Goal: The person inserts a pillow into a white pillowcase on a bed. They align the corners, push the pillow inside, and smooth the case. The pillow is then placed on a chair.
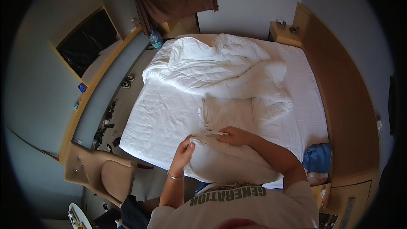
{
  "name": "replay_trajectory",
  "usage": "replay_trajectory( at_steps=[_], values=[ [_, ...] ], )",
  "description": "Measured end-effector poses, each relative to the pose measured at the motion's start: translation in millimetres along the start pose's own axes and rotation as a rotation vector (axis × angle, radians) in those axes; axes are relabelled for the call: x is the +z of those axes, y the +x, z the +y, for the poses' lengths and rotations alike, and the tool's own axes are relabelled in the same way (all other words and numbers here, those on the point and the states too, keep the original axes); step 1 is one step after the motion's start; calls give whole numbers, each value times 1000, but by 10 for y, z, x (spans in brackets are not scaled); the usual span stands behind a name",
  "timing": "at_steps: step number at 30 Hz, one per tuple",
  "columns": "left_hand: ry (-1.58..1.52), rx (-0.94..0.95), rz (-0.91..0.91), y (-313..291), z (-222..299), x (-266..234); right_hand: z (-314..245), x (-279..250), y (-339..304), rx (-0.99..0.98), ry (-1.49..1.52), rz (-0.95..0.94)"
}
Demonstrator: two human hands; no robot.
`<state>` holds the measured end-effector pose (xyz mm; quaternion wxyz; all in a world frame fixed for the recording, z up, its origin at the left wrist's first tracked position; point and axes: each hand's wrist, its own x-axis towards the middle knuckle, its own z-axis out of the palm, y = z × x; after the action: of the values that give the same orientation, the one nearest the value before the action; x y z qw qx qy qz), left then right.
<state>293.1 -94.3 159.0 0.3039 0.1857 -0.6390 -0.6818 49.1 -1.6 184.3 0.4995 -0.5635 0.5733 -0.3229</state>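
A plump white pillow (229, 161) rests against my front at the near edge of the bed. My left hand (182, 154) is closed on its far left corner, with a bracelet on that wrist. Farther right along the same edge, my right hand (232, 135) pinches the fabric, its forearm lying across the pillow. Just beyond my hands, a flat, folded white cloth or pillow (228, 112) lies on the white sheet (148, 121). A rumpled white duvet (220, 68) covers the far part of the bed.
A tan chair (99, 169) stands left of the bed. Several shoes (106, 124) line the floor beneath the long wall shelf (91, 95). To the right are a wooden headboard (343, 85), a far nightstand (286, 34) and a blue bundle (317, 161). A water bottle (155, 40) stands beyond.
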Motion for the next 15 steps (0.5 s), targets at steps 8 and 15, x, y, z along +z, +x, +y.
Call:
replay_trajectory(
  at_steps=[8,15],
  values=[
    [582,317,38,588,-60,-239,-317,-337,529,-272,-792,446],
    [726,-152,130,455,48,313,-377,-229,343,-269,-828,450]
  ],
)
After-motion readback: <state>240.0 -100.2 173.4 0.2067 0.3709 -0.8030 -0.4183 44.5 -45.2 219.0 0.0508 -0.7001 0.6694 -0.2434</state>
